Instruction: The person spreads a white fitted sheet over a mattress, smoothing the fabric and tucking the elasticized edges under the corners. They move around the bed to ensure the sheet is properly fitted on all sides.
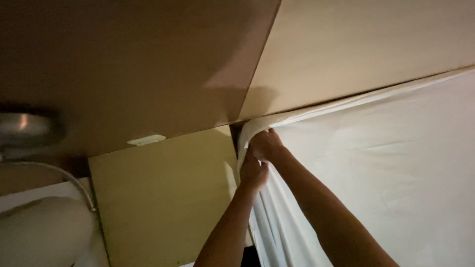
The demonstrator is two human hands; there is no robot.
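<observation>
A white bed sheet [386, 163] covers the mattress on the right side of the head view. Its corner [255, 126] is bunched where the mattress meets the wooden headboard [346, 54]. My right hand [266, 144] grips the sheet's edge at that corner, fingers closed on the fabric. Just below it, my left hand [253, 173] presses and holds the sheet's side edge against the mattress. Both forearms reach in from the bottom of the view.
A yellowish bedside cabinet top [163, 198] lies left of the mattress. A small white switch plate [146, 140] sits on the brown wall panel [123, 64]. A metal lamp [24, 129] with a curved cable [74, 183] and a pale rounded object [39, 232] are at far left.
</observation>
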